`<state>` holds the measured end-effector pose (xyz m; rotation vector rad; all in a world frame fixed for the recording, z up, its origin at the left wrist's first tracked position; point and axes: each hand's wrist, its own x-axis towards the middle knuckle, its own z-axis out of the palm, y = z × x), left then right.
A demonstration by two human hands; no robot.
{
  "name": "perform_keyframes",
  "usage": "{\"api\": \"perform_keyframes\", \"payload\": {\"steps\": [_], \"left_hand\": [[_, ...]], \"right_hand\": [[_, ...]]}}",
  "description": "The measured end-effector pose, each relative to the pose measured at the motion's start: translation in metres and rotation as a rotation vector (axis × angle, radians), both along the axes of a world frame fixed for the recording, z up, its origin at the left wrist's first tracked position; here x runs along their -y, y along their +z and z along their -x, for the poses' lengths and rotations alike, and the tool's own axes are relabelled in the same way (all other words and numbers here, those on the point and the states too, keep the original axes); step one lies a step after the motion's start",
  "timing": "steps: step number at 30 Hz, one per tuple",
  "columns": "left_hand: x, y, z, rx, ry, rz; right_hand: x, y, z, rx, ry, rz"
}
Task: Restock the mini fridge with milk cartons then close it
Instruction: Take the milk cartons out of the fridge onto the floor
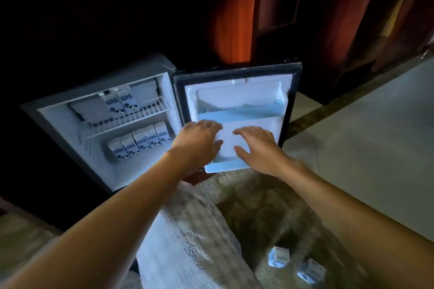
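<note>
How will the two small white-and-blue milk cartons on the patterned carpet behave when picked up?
The small white-and-blue milk cartons look boxy and flat-sided, so probably stiff, easy to pinch and unlikely to roll. Their size suggests each is light. The patterned carpet may let one tip if nudged.

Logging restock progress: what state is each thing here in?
fridge door: open, swung wide right.
top-shelf cartons: two, upright.
bottom cartons: five, upright in a row.
floor cartons: two, outside the fridge.
left hand: open, at the door's inner panel.
right hand: open, fingers spread, holds nothing.
</note>
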<state>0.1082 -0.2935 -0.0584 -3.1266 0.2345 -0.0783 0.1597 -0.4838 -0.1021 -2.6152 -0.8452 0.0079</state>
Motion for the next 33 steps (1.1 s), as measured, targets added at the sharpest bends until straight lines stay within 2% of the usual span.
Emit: {"api": "perform_keyframes", "payload": {"steps": [8, 14, 21, 28, 33], "left_hand": [[-0.106, 0.045, 0.032, 0.133, 0.176, -0.034], [-0.172, 0.029, 0.037, 0.183, 0.289, 0.009], [-0.242, -0.012, 0.039, 0.146, 0.424, 0.062], [-0.289, -0.047, -0.003, 0.133, 0.499, 0.1], [-0.31, -0.072, -0.04, 0.173, 0.502, 0.136]], "right_hand": [[-0.118, 0.068, -0.018, 0.112, 0.245, 0.01], [-0.198, 0.074, -0.023, 0.08, 0.325, 0.005], [-0.279, 0.046, -0.053, -0.031, 0.391, 0.014], [-0.331, 0.001, -0.096, -0.1, 0.365, -0.001], [-0.367, -0.032, -0.131, -0.134, 0.316, -0.111]]}}
